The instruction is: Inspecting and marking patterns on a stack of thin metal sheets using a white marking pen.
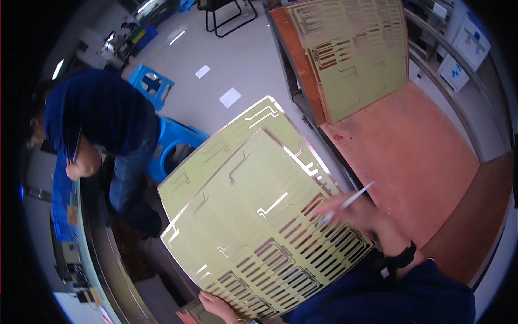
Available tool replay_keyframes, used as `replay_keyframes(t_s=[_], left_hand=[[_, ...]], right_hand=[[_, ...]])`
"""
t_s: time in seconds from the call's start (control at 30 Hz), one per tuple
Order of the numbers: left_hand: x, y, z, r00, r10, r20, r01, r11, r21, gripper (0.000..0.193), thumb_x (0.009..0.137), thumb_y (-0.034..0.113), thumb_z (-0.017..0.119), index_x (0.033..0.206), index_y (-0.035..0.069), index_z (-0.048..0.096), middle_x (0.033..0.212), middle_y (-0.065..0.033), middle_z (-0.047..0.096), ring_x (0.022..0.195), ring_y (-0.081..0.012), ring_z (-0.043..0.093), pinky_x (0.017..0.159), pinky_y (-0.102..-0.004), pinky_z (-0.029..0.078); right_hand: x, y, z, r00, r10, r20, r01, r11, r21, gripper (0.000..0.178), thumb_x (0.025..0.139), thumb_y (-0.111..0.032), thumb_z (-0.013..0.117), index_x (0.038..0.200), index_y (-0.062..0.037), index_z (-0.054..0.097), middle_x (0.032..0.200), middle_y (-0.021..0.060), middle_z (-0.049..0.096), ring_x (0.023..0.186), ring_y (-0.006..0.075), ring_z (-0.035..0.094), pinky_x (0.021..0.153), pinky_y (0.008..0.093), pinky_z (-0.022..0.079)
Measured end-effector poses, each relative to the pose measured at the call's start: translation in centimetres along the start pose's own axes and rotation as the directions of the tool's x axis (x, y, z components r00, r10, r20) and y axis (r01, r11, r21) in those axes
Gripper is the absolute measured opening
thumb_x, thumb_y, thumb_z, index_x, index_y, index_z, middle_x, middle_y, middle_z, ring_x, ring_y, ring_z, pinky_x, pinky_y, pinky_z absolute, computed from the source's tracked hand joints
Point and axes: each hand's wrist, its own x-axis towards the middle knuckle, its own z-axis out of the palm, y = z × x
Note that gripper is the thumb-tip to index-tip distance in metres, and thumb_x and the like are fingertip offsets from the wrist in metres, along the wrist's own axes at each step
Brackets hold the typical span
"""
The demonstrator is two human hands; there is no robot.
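Two large yellow-green circuit-board panels lie overlapped in front of me, both with copper-coloured edges. The upper panel [232, 210] has rows of dark slots on its near half and bent track cut-outs. The other panel [210, 154] shows beyond its far edges. My left hand [218, 306] grips the upper panel's near left edge, the thumb lying on top. Over the slots at the right, my right hand [350, 210], blurred by motion, is closed around a slim white pen-like tool [357, 195]. Whether that tool touches the panel I cannot tell.
On the right, more panels [372, 92] lean upright on a rack with a reddish board [410, 156] as its base. At the left a person in dark blue [102, 113] bends over a bench [100, 243]. Blue plastic stools [167, 143] stand behind that person.
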Motion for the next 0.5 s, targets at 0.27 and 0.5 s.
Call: replay_keyframes(t_s=[0.27, 0.5], left_hand=[[-0.5, 3.3, -0.5, 0.980, -0.118, 0.160, 0.047, 0.920, 0.389, 0.044, 0.100, 0.029, 0.048, 0.125, -0.008, 0.048, 0.116, -0.0265, 0.055, 0.101, -0.0408, 0.053, 0.092, -0.0476, 0.042], [-4.5, 12.0, 1.0, 0.721, 0.468, 0.511, -0.421, 0.882, -0.213, 0.031, 0.094, 0.010, 0.054, 0.124, 0.003, 0.057, 0.120, -0.0162, 0.060, 0.111, -0.0323, 0.055, 0.096, -0.0420, 0.043]], right_hand=[[-0.6, 4.4, 9.1, 0.854, -0.487, 0.185, 0.520, 0.800, -0.297, 0.014, 0.085, -0.015, 0.068, 0.098, -0.0091, 0.072, 0.087, 0.0036, 0.068, 0.076, 0.0199, 0.066, 0.066, 0.0302, 0.054], [0.0, 3.7, 8.9, 0.890, -0.433, 0.145, 0.447, 0.891, -0.079, 0.018, 0.083, -0.014, 0.069, 0.100, -0.0090, 0.069, 0.089, 0.0041, 0.067, 0.077, 0.0213, 0.066, 0.068, 0.0307, 0.054]])
